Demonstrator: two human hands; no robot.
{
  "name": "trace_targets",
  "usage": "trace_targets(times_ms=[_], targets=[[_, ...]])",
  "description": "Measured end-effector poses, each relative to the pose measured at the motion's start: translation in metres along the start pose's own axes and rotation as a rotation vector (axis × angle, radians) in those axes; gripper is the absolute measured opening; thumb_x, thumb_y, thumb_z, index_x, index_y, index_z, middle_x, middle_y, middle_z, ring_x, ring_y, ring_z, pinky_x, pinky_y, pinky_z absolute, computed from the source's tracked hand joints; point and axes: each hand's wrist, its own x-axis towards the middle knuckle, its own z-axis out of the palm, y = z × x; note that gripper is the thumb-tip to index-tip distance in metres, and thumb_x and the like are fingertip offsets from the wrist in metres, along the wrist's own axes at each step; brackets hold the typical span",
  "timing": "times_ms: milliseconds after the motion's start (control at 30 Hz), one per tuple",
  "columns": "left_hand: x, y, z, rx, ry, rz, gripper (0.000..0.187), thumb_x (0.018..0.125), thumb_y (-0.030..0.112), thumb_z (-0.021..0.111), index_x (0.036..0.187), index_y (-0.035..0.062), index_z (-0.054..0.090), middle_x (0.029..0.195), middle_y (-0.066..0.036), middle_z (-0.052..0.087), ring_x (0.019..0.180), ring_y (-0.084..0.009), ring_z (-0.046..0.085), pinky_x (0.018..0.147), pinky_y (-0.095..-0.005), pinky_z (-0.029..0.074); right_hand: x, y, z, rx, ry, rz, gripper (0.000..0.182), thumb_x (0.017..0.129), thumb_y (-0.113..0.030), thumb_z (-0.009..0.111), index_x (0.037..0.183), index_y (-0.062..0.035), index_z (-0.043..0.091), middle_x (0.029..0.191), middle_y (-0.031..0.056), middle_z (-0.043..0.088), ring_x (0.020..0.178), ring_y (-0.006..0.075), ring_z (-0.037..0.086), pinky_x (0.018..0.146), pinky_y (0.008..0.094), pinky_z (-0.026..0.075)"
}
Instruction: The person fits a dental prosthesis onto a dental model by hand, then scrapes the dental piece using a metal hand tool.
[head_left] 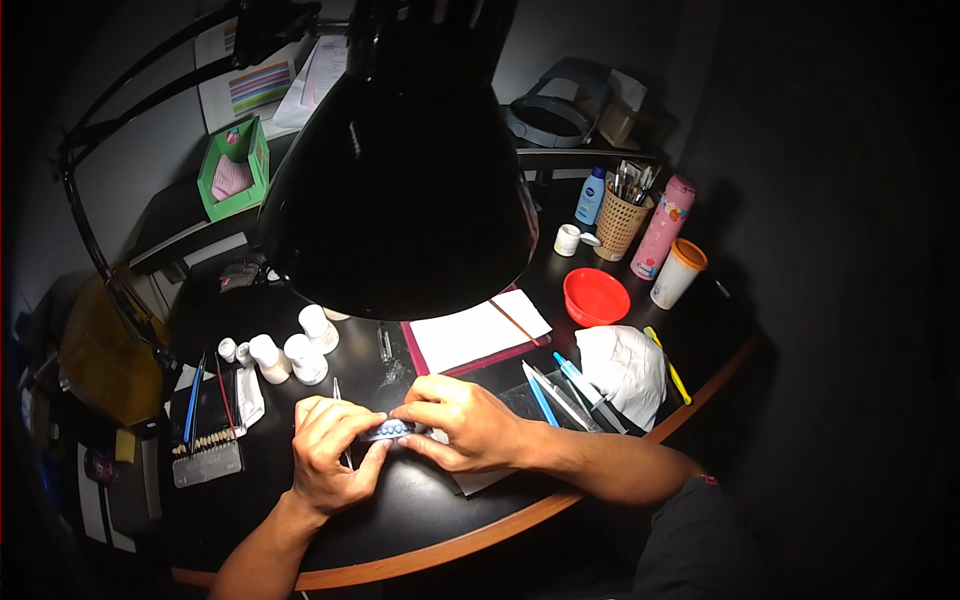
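Dental model [390, 430], bluish with a row of teeth, is held low and just left of centre in the frame, above a glossy black bench [420, 515]. At upper left, a pale wall [165, 95] stands behind a green box [237, 204] with pink cloth [232, 178] inside. Brushes [193, 400] lie at left-centre, white bottles [306, 360] to their right. The left hand's [335, 450] grip is nearly closed, thumb and fingers pinching the model's left end. A black lamp shade [400, 200] fills the upper centre. The right hand's [455, 422] grip, equally narrow, pinches the other end. Beyond it, white paper [465, 338] lies on a dark red folder [490, 361]. Right of centre come a red bowl [597, 303], crumpled white tissue [622, 365] and a pink bottle [663, 228]. Wooden edging [440, 554] curves up rightward; the far right falls into darkness.
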Motion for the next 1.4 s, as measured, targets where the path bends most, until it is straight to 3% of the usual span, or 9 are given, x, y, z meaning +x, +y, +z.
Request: trace_targets(times_ms=[633, 900, 1400], targets=[[-0.003, -0.003, 0.001, 0.031, 0.02, -0.021, 0.031, 0.071, 0.009, 0.091, 0.099, 0.006, 0.079, 0.091, -0.007, 0.077, 0.087, -0.0262, 0.072, 0.092, -0.0409, 0.047, 0.006, -0.011, -0.005, 0.065, 0.118, 0.005, 0.034, 0.084, -0.007, 0.089, 0.116, 0.0021, 0.079, 0.101, 0.0139, 0.072, 0.089, 0.0275, 0.073, 0.075, 0.037, 0.062], [-0.001, -0.001, -0.001, 0.019, 0.051, 0.009, 0.031, 0.07, 0.008, 0.09, 0.099, 0.0052, 0.079, 0.091, -0.009, 0.076, 0.088, -0.0278, 0.071, 0.091, -0.0413, 0.049, 0.003, -0.006, -0.003, 0.075, 0.065, 0.044, 0.029, 0.088, -0.01, 0.085, 0.113, 0.0005, 0.076, 0.102, 0.0145, 0.069, 0.09, 0.0318, 0.07, 0.077, 0.0417, 0.059], [0.0, -0.002, -0.002, 0.028, -0.084, 0.025, 0.036, 0.067, 0.007, 0.09, 0.101, 0.0062, 0.077, 0.091, -0.008, 0.075, 0.087, -0.0287, 0.07, 0.091, -0.041, 0.048, -0.005, 0.003, 0.009, -0.024, 0.022, 0.002, 0.027, 0.093, -0.021, 0.083, 0.107, -0.0006, 0.073, 0.101, 0.015, 0.064, 0.09, 0.0353, 0.069, 0.076, 0.0454, 0.058]])
